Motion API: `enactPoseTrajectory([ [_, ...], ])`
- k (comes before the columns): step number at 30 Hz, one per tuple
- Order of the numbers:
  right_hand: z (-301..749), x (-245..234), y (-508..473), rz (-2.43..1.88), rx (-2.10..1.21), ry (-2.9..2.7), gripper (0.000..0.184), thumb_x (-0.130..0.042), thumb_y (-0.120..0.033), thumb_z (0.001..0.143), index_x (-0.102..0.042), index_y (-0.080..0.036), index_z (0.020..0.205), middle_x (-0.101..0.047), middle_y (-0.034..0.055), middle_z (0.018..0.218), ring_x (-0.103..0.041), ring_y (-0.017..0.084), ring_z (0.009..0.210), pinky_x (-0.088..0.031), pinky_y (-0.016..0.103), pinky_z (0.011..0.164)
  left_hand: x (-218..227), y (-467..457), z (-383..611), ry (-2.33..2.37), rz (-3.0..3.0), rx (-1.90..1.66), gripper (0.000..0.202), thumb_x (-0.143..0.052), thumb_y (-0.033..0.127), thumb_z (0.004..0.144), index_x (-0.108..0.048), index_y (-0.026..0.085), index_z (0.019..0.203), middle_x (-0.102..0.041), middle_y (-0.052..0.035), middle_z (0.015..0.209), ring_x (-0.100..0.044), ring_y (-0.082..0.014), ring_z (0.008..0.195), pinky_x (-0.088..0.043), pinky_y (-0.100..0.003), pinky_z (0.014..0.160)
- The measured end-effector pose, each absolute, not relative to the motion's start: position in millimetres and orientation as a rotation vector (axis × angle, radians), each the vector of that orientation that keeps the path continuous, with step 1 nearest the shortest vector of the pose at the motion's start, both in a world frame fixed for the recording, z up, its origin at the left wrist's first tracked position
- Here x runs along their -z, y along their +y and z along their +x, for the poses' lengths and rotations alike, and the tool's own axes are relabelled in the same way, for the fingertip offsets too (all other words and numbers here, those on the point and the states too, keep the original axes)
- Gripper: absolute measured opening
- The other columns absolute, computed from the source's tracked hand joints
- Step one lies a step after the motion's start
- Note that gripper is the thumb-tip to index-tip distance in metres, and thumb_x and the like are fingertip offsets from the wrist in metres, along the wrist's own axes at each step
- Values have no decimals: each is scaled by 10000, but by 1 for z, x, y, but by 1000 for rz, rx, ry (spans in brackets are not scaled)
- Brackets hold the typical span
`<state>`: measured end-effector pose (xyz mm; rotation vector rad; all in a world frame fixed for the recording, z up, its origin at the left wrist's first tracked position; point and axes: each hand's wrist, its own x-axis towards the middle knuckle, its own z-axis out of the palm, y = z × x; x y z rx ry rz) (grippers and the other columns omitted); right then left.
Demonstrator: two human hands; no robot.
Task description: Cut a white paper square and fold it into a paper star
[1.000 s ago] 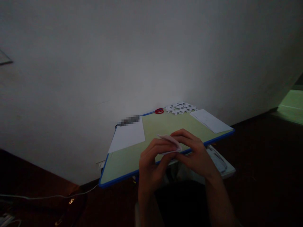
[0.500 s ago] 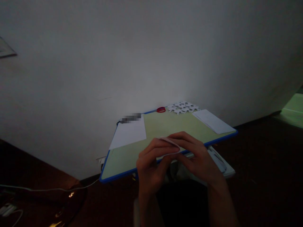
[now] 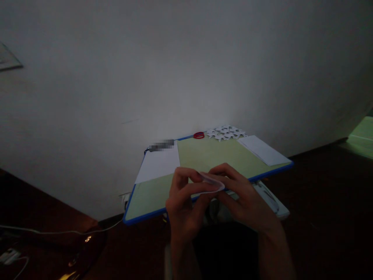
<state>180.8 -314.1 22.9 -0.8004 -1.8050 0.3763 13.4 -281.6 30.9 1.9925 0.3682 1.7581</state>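
Note:
Above the near edge of the table, a small folded piece of white paper (image 3: 219, 187) is held between my two hands. My left hand (image 3: 185, 206) grips it from the left, with a finger inside the open fold and the thumb below. From the right, my right hand (image 3: 243, 196) pinches the paper, its fingers over the top and its thumb beneath. The fold bulges open in a curve facing me. Part of the paper is hidden behind the fingers.
The blue-edged table (image 3: 151, 206) stands against a wall. On it lie a white sheet (image 3: 160, 165), red-handled scissors (image 3: 199, 135), several folded white paper pieces (image 3: 225, 133) and a paper stack (image 3: 264, 149). A white cable (image 3: 64, 233) runs at the left.
My left index finger has lifted and bent more, and the paper's fold shows wider. My right hand keeps nearly the same place.

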Motion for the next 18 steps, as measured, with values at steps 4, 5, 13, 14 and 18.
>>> enactPoseTrajectory([
  [4,181,-23,-315,-775,-369,-1805,387,-594,-214,1035,-628,-332,1402,-603,43,1189,-621,174,1112,-522,302,961,-30,-279,16,412,1976,-1856,152,-811,111,834,-783,244,900,-515,-46,1173,-522,-225,1157,-473,-381,1011],
  [5,181,-23,-315,-767,-360,-1801,375,-602,-206,1030,-643,-327,1382,-609,41,1172,-621,172,1102,-522,298,953,-29,-279,16,391,1973,-1852,161,-802,105,840,-777,245,917,-522,-50,1192,-523,-234,1175,-471,-399,1024],
  [13,181,-26,-317,-692,-397,-1801,302,-642,-144,990,-709,-273,1255,-633,39,1117,-635,165,1044,-525,283,901,-27,-280,21,195,1812,-1757,609,-770,76,866,-572,317,1389,-673,-2,981,-638,-161,881,-537,-296,781],
  [14,181,-26,-319,-683,-419,-1802,296,-641,-138,987,-712,-266,1245,-632,40,1118,-634,164,1047,-524,281,904,-27,-280,21,211,1810,-1745,590,-783,105,866,-582,301,1385,-678,-5,970,-639,-162,874,-536,-294,778],
  [18,180,-27,-320,-655,-510,-1793,246,-641,-138,986,-727,-257,1184,-628,30,1081,-633,155,1022,-523,269,890,-29,-279,18,250,1914,-1710,108,-778,179,891,-744,200,992,-676,-29,917,-632,-168,861,-514,-294,751],
])
